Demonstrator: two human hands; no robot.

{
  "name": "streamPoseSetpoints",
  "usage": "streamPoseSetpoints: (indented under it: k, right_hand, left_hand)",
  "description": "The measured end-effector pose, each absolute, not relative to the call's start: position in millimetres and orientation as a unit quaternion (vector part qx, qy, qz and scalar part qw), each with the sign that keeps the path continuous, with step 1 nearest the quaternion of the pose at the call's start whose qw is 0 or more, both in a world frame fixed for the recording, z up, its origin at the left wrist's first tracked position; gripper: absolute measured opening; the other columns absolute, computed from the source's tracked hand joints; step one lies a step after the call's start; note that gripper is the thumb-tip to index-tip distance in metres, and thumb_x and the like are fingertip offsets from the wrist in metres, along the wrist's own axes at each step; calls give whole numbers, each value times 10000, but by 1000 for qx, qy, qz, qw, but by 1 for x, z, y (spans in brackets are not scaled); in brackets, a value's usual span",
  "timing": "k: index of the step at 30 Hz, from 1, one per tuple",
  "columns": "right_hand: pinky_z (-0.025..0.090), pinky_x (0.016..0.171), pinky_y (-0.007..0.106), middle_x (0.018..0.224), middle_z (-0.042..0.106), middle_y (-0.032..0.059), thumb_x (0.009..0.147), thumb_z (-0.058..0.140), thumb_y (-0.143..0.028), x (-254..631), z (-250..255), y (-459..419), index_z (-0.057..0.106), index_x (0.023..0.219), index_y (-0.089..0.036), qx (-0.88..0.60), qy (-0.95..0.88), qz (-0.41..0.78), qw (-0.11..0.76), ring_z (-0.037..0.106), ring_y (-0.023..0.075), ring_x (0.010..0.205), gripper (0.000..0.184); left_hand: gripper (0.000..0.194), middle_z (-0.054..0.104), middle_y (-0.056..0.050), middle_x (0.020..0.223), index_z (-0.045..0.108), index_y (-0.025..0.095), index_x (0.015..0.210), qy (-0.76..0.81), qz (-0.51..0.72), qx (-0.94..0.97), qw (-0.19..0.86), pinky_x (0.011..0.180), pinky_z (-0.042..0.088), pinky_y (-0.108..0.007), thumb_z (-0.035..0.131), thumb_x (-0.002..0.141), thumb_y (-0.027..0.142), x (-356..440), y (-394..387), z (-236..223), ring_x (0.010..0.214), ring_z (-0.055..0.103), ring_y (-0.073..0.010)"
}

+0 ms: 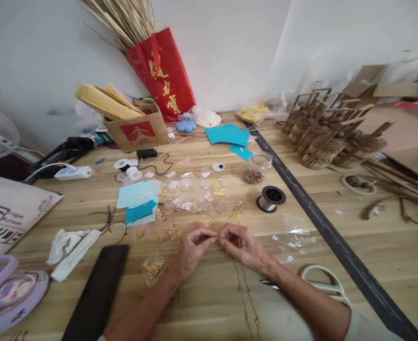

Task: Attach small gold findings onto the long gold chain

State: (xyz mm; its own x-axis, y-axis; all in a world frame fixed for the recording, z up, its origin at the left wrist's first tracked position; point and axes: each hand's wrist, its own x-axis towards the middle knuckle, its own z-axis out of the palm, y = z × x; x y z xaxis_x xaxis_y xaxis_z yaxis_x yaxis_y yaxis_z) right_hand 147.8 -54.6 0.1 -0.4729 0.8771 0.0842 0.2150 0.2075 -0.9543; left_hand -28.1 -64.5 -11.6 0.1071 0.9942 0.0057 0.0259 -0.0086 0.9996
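Over the middle of the table, my left hand (195,248) and my right hand (243,244) meet fingertip to fingertip. Thumb and forefinger of the left hand are pinched together; whatever lies between them is too small to make out. A thin gold beaded chain (240,288) passes through the curled fingers of my right hand and hangs in two strands toward the front edge. Just beyond the fingertips lie small gold findings (204,222). Bags of gold beads (167,233) and gold rings (154,268) sit to the left of my left hand.
White scissors (324,279) lie partly under my right forearm. A wire spool (271,199) and a dish of mixed beads (254,176) stand beyond. At left are a black phone (97,291) and blue cards (140,210); small bamboo baskets (322,142) stand at back right.
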Motion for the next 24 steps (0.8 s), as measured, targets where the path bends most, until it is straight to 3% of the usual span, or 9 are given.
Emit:
streamPoseSetpoints:
  k: [24]
  right_hand:
    - [361,512,204,644,548,-5,840,542,-260,148,0,-54,569,749,-147,-393,-702,492,334,465,96,570,147]
  left_hand:
    - [118,679,-63,765,727,140,726,474,455,523,543,670,501,-251,730,673,246,-28,-64,-12,724,620,-164]
